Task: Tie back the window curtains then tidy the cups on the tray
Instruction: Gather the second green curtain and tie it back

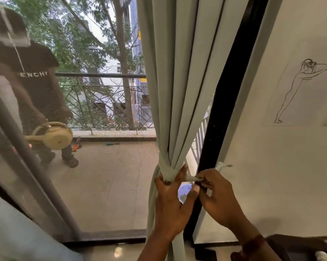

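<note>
Beside the black window frame (221,110), at the right, the grey curtain (177,91) hangs gathered (a matching band (167,174) wraps it). Left hand (173,202) grips the bunch at the band; right hand (218,196) pinches the band's loose end.

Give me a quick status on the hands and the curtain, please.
Left hand grips the curtain at its band. Right hand pinches the band's end beside the frame. Nothing blocking; cups not in view.
</note>
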